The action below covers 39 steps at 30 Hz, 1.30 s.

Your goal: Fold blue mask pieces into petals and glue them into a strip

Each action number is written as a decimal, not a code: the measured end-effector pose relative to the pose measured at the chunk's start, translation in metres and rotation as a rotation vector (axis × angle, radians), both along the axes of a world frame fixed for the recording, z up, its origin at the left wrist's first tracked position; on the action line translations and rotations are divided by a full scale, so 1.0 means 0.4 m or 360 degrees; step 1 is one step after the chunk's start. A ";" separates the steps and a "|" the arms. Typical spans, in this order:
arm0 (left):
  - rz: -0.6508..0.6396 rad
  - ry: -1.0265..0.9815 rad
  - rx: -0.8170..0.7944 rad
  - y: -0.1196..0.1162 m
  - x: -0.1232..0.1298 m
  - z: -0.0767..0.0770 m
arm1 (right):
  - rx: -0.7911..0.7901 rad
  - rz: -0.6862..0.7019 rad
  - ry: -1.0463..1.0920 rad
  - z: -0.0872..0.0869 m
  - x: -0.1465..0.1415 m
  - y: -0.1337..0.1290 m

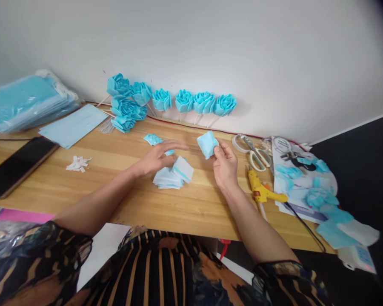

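Right grip: clamped on a blue piece, edge hidden. Left grip: apart, partly obscuring blue petals and pale stack.

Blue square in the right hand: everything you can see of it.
The blue square is pale, thin and soft-looking, like nonwoven fabric, with slightly wavy edges. It is held above the table, one broad face toward the camera, its lower right edge pinched between the thumb and fingers of the right hand. The left hand is apart from it. Its far side is hidden.
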<state>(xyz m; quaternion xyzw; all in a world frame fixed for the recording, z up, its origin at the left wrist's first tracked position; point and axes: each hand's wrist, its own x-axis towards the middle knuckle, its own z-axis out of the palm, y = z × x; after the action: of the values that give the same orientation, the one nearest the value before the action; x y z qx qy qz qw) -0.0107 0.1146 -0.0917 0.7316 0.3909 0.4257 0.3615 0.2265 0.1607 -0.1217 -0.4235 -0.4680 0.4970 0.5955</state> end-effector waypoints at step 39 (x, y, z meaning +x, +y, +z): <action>0.0232 -0.1092 -0.0781 -0.018 0.045 0.023 | 0.0627 0.0378 -0.2898 0.077 0.533 -0.162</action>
<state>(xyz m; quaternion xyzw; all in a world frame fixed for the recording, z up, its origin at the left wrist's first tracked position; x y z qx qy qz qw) 0.0073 0.1073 -0.0824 0.4105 0.3883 0.5632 0.6029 0.4396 0.0959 -0.0908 -0.4905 -0.8696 -0.0564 0.0064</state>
